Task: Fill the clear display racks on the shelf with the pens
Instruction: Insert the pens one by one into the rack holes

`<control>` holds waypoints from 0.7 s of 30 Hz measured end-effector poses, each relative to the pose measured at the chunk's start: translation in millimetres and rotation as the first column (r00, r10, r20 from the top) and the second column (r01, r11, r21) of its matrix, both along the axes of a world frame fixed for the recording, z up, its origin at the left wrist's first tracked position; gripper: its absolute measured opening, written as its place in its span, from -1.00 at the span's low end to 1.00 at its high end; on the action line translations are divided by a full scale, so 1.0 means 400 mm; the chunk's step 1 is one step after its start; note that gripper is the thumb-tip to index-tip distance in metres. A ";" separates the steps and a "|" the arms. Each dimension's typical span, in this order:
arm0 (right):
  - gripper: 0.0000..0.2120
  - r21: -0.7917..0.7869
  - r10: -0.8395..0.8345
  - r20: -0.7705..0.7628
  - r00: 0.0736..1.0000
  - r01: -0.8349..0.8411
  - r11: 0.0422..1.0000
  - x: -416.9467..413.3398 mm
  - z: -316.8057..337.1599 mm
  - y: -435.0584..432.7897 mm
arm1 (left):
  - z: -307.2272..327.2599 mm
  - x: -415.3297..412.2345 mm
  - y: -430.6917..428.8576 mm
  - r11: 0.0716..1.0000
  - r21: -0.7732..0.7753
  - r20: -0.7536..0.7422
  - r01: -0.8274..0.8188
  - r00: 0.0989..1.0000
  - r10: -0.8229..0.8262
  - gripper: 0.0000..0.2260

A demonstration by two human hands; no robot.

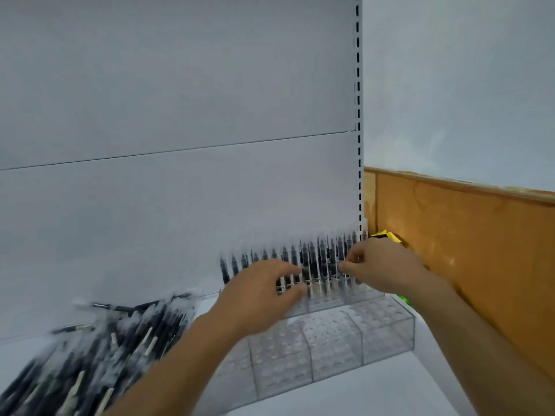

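A clear stepped display rack (333, 340) stands on the white shelf, against the back panel. Its back row holds several upright black pens (318, 253); the lower front tiers show empty holes. A loose heap of black pens (99, 346) lies on the shelf at the lower left. My left hand (261, 292) reaches over the rack's middle, fingers curled at the standing pens. My right hand (381, 265) is at the right end of the row, thumb and fingers pinched at the pens there. The frame is blurred, so which pen each hand grips is unclear.
A white back panel (180, 115) with a slotted upright (358, 115) rises behind the rack. A wooden board (465, 250) walls off the right side, with a yellow object (387, 235) and a green one (405, 300) wedged beside it.
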State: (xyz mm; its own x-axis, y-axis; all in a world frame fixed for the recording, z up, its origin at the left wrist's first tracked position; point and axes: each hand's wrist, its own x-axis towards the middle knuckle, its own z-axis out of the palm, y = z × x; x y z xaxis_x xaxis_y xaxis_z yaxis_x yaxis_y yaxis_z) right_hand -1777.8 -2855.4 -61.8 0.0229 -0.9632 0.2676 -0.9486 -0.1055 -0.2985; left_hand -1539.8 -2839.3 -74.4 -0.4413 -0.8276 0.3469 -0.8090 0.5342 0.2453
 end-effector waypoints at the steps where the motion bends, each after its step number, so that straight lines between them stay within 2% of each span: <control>1: -0.78 0.007 0.055 0.010 0.998 -0.055 0.998 0.029 0.008 0.006 | 0.004 0.039 0.008 0.999 -0.012 -0.011 -0.035 0.999 0.035 -0.60; 5: -0.80 0.032 0.306 0.018 0.952 -0.306 0.951 0.196 0.029 0.034 | 0.004 0.236 0.072 0.977 -0.010 -0.058 -0.212 0.976 0.211 -0.63; 8: -0.78 0.039 0.479 -0.034 0.877 -0.477 0.878 0.338 0.034 0.071 | -0.018 0.373 0.150 0.937 0.000 -0.162 -0.348 0.925 0.344 -0.68; 11: -0.79 0.071 0.608 -0.086 0.789 -0.604 0.794 0.466 0.025 0.107 | -0.053 0.463 0.226 0.896 0.007 -0.176 -0.444 0.882 0.438 -0.67; 16: -0.82 0.154 0.685 -0.259 0.681 -0.671 0.725 0.603 -0.012 0.139 | -0.119 0.512 0.307 0.886 -0.007 -0.123 -0.464 0.879 0.460 -0.62; 21: -0.89 0.271 0.667 -0.364 0.650 -0.611 0.744 0.648 -0.031 0.133 | -0.149 0.508 0.333 0.891 -0.001 -0.156 -0.454 0.880 0.449 -0.62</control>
